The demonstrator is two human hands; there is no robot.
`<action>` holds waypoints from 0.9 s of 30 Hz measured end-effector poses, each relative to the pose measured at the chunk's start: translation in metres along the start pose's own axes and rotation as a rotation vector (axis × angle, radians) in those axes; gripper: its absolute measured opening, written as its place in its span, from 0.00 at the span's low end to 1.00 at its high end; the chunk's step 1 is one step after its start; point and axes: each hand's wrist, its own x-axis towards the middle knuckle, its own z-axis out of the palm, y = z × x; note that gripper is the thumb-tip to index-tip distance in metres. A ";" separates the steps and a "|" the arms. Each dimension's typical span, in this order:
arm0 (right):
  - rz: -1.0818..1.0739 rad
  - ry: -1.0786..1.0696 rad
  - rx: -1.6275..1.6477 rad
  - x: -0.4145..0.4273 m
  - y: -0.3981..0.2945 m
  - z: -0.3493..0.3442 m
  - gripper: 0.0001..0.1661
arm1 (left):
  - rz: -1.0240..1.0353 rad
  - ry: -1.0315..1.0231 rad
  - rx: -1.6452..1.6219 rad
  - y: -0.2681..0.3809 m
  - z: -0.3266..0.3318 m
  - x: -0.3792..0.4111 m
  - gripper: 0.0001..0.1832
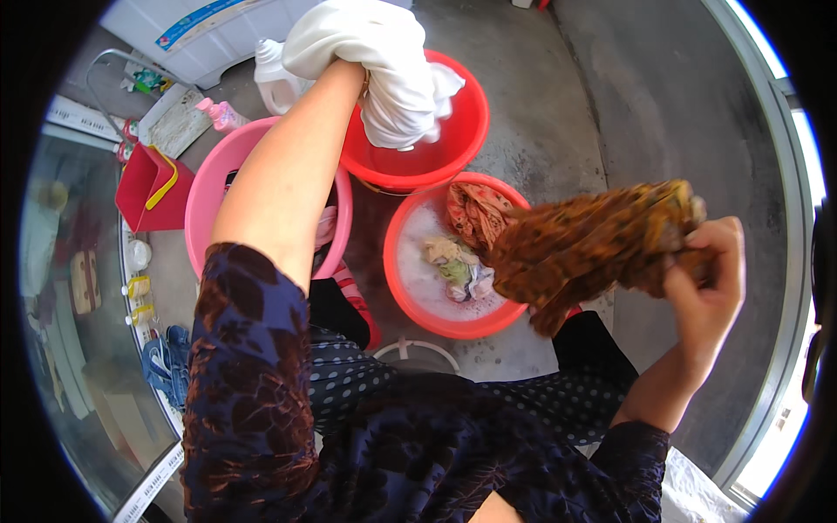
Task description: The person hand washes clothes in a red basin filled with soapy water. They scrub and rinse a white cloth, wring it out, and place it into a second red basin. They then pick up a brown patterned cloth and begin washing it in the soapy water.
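Note:
A bunched white cloth [399, 98] covers my left hand, which hangs over a red bucket [474, 140]; only the wrist [345, 78] and forearm show, and the fingers are hidden. Out to the right, my right hand [709, 274] grips one end of a twisted brown patterned cloth [588, 238] between thumb and fingers. Its other end overlaps the rim of a red basin [409, 297] that holds sudsy water. Inside that basin lie a reddish patterned cloth [477, 212] and a small heap of pale and greenish cloths [458, 268].
Left of the buckets stands a pink basin [196, 216] with clothes, partly behind my left arm. Beyond it are a pink pump bottle [221, 114], a white jug [274, 82] and a dark pink container [147, 193]. A pale bucket [418, 356] sits between my legs.

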 end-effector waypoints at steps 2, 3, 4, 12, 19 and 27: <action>0.018 -0.107 -0.063 -0.014 0.008 0.005 0.15 | -0.087 -0.183 0.033 -0.003 0.011 0.006 0.28; 0.017 -0.151 -0.107 -0.018 0.010 0.005 0.16 | -0.093 -0.265 0.025 -0.001 0.016 0.014 0.27; 0.031 -0.193 -0.100 -0.023 0.013 0.004 0.16 | -0.089 -0.350 -0.002 0.003 0.021 0.020 0.27; -0.024 -0.353 -0.106 -0.029 0.015 0.008 0.15 | 0.013 -0.296 -0.208 0.005 0.029 -0.010 0.26; 0.004 -0.316 0.008 -0.033 -0.009 0.028 0.13 | 0.230 0.070 -0.307 0.055 -0.026 -0.099 0.26; -0.136 -0.032 0.366 -0.015 -0.065 0.111 0.11 | 0.546 0.189 -0.874 0.083 0.023 -0.186 0.28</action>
